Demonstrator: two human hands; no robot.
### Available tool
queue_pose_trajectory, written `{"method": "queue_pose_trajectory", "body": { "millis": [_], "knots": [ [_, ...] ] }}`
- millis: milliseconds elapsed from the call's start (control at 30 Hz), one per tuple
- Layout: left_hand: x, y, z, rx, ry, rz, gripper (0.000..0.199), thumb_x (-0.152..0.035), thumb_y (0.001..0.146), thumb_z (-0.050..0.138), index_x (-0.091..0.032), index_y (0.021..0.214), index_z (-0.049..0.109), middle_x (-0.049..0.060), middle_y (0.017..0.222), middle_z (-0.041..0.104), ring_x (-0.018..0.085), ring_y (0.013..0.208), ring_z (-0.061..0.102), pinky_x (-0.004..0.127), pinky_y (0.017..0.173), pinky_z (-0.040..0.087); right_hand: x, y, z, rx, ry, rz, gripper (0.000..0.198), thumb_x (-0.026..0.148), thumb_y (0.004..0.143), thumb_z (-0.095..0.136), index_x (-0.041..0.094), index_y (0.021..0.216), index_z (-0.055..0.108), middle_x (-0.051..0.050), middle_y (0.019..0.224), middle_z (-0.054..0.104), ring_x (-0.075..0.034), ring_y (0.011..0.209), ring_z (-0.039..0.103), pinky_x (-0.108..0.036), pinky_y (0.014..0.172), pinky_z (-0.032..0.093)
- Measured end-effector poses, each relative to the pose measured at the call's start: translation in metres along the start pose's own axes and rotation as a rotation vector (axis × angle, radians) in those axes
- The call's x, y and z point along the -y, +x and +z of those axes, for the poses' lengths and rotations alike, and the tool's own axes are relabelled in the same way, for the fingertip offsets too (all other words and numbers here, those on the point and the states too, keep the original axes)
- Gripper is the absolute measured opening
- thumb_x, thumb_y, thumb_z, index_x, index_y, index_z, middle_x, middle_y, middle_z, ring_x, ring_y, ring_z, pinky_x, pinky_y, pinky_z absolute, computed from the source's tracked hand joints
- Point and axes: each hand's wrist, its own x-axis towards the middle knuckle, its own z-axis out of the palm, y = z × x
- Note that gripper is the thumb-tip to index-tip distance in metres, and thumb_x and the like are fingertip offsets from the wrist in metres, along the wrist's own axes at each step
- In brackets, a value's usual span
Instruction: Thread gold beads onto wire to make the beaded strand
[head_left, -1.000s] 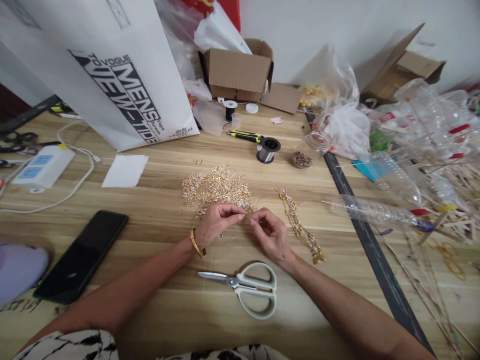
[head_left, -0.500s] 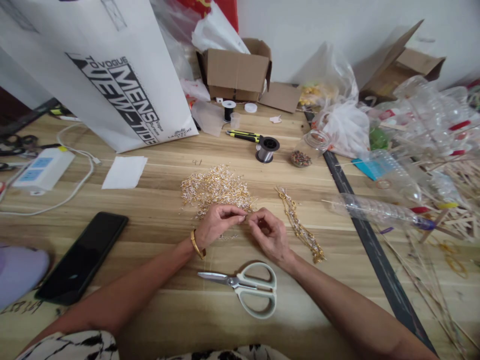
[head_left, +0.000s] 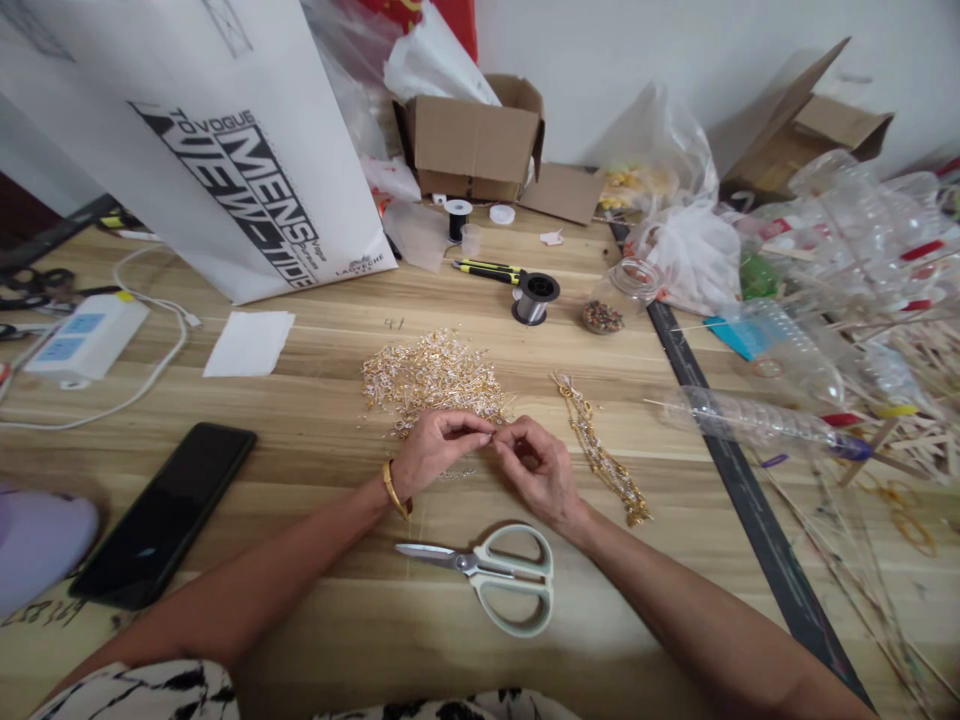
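Note:
My left hand (head_left: 435,447) and my right hand (head_left: 538,470) meet fingertip to fingertip over the wooden table. Both are closed in a pinch; whatever lies between the fingertips is too small to make out. Just beyond my left hand spreads a heap of small gold and silver metal pieces (head_left: 431,372). A short bit of fine chain (head_left: 456,474) lies under the hands. To the right of my right hand rests a bundle of gold and silver chains (head_left: 604,455). Nearer to me are scissors (head_left: 480,572) with pale handles, blades pointing left.
A wire spool (head_left: 535,298), a utility knife (head_left: 487,270) and a jar of beads (head_left: 616,300) stand farther back. On the left are a phone (head_left: 165,515), white paper (head_left: 248,344) and a big white bag (head_left: 262,150). Plastic bottles (head_left: 795,350) crowd the right side.
Both hands stay almost in the same place, fingertips still together, with only a very slight shift of the fingers. Nothing else on the table has moved.

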Motion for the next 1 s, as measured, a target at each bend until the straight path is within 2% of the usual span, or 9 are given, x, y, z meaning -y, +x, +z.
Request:
{"method": "queue_pose_trajectory", "body": {
  "millis": [733,1000],
  "knots": [
    [0.0034,0.0001,0.0005,0.002,0.032,0.057,0.011,-0.019,0.071,0.067,-0.013,0.079,0.071,0.006,0.08,0.071,0.016,0.076,0.064,0.027,0.073,0.05,-0.0031,-0.0005,0.0013,0.018,0.015,0.025,0.009,0.025,0.084,0.054,0.018,0.078,0.056,-0.001,0.069,0.054,-0.011,0.057,0.048,-0.022,0.048,0.038],
    [0.0033,-0.0003,0.0,-0.002,0.084,0.11,0.01,-0.018,0.073,0.065,-0.012,0.08,0.069,0.006,0.078,0.069,0.016,0.075,0.063,0.027,0.073,0.05,-0.0051,0.0,0.0018,0.009,0.052,0.046,0.009,0.025,0.084,0.057,0.018,0.079,0.059,-0.002,0.072,0.058,-0.012,0.062,0.052,-0.024,0.054,0.041]
  ]
}}
